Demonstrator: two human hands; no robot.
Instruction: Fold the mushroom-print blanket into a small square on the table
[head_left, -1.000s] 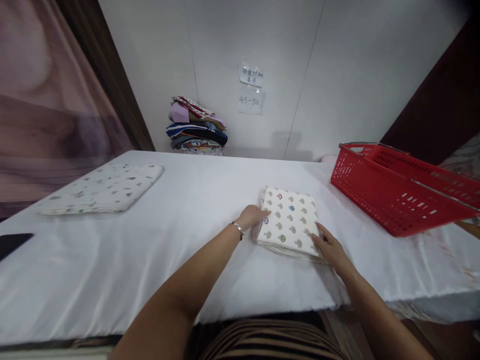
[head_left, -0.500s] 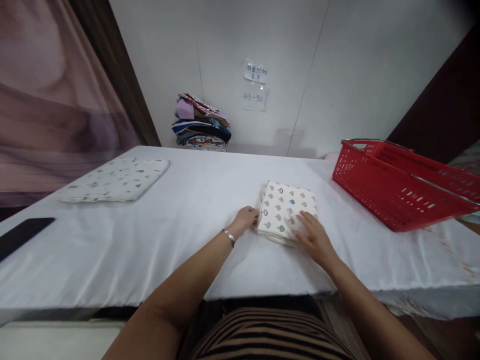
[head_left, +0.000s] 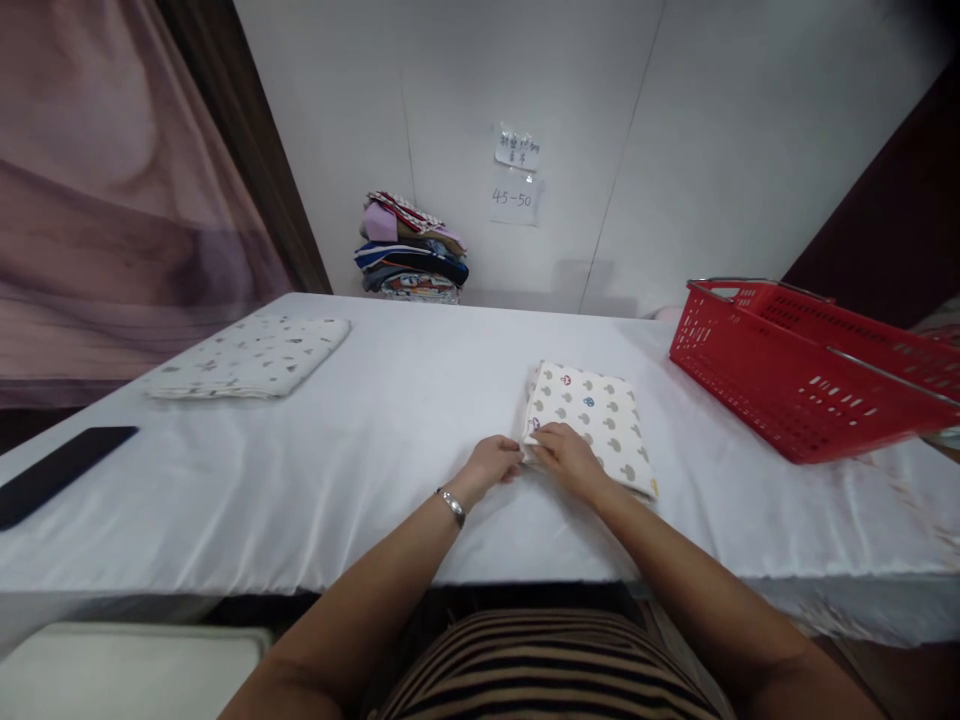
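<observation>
A folded white cloth with mushroom prints [head_left: 600,415] lies on the white-covered table [head_left: 420,400], right of centre. My left hand [head_left: 495,462], with a silver bracelet at the wrist, has its fingers closed at the cloth's near left corner. My right hand [head_left: 566,455] reaches across the front edge to the same corner, its fingers pinching the cloth there. The two hands are close together. On the left part of the table lies another folded white cloth with small prints [head_left: 259,357].
A red basket [head_left: 787,370] with metal handles stands on the right of the table. A stack of folded fabrics [head_left: 412,250] is at the far edge by the wall. A flat black object [head_left: 64,475] lies at the left edge. Paper signs [head_left: 515,195] hang on the wall.
My right hand has moved left from the cloth's right side to its near left corner. The mushroom-print cloth sits slightly turned. My left hand stays near the corner, and the view has shifted slightly.
</observation>
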